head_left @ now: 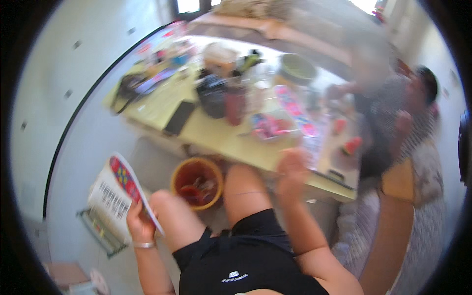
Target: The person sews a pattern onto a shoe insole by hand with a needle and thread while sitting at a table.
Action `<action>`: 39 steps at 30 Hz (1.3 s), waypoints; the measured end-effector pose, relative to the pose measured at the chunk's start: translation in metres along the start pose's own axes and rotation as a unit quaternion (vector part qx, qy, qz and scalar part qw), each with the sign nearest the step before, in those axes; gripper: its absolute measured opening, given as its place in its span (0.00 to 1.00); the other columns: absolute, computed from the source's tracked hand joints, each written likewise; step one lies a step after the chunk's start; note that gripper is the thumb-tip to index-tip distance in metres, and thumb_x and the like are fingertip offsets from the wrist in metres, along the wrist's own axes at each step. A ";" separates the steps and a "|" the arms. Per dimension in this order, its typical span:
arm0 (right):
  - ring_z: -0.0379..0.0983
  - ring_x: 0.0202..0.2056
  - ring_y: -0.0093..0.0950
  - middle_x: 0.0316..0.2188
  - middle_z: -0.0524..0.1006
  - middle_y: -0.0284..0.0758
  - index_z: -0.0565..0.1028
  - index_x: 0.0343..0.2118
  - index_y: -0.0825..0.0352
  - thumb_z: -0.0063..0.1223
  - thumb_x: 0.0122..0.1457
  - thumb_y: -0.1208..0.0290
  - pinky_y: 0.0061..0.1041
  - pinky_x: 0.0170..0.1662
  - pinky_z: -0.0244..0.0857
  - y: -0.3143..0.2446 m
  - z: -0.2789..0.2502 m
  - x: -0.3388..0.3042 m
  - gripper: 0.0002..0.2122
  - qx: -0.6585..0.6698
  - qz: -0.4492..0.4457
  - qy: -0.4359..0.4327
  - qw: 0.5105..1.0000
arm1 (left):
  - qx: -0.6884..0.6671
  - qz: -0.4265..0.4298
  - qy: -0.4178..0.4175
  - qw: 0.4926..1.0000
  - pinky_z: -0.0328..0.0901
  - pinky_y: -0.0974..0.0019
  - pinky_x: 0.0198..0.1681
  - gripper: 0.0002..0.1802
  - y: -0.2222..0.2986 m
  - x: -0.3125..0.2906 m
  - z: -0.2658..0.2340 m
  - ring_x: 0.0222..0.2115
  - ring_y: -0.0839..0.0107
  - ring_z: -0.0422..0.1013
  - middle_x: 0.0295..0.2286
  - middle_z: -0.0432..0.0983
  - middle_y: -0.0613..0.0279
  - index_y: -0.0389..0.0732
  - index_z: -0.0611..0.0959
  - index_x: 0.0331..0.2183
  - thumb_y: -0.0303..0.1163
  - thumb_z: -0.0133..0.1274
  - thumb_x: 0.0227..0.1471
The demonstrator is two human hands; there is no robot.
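My left hand (140,223) is closed around the lower part of an insole (127,179), red with coloured spots and a pale edge. It is tilted upright beside my left knee. My right hand (292,172) is raised at the table's front edge, blurred by motion, so its fingers and anything in them cannot be made out. Beyond it on the table (152,110) lies a second insole (295,110), pink with coloured patches. A bundle of pink and blue material (269,126), perhaps thread, lies left of that insole.
A yellow-rimmed bucket (220,189) with scraps stands by my knees. The table carries a dark flat object (179,118), a black bag (211,93), a reddish jar (235,105), a green bowl (297,69) and watermelon pieces (351,145). People (381,110) are at the right. A white sack (105,196) stands left.
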State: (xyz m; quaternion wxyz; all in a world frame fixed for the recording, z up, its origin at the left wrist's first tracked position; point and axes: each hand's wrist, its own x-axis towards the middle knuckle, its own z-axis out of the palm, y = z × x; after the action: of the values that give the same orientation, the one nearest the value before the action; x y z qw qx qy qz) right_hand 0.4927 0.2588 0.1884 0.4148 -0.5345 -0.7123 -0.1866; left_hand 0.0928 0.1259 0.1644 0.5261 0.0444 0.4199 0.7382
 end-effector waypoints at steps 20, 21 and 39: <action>0.66 0.24 0.14 0.25 0.71 0.25 0.74 0.38 0.67 0.51 0.64 0.71 0.15 0.27 0.62 -0.019 0.008 -0.048 0.05 0.663 0.430 -0.187 0.584 | 0.060 -0.178 -0.020 0.982 0.57 0.66 0.20 0.06 -0.085 -0.010 0.026 0.18 0.70 0.60 0.19 0.67 0.65 0.44 0.76 0.30 0.35 0.50 0.55; 0.66 0.24 0.14 0.25 0.71 0.25 0.74 0.38 0.67 0.51 0.64 0.71 0.16 0.27 0.62 -0.018 0.008 -0.047 0.05 0.659 0.435 -0.179 0.588 | 0.068 -0.178 -0.025 0.981 0.57 0.66 0.19 0.05 -0.085 -0.008 0.029 0.18 0.70 0.61 0.19 0.68 0.66 0.45 0.76 0.33 0.35 0.50 0.54; 0.59 0.22 0.09 0.23 0.69 0.21 0.74 0.42 0.69 0.53 0.61 0.77 0.11 0.25 0.52 -0.060 -0.007 -0.036 0.07 0.652 0.415 -0.292 0.564 | 0.157 -0.055 -0.163 0.972 0.68 0.65 0.49 0.16 -0.103 -0.050 0.110 0.41 0.70 0.75 0.42 0.78 0.55 0.31 0.75 0.44 0.18 0.55 0.52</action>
State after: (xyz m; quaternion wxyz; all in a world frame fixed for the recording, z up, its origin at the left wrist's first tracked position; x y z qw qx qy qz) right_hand 0.4433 0.2105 0.1749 0.4520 -0.3809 -0.4225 0.6871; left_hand 0.2468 0.1583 0.1854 0.6139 0.2228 0.4412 0.6155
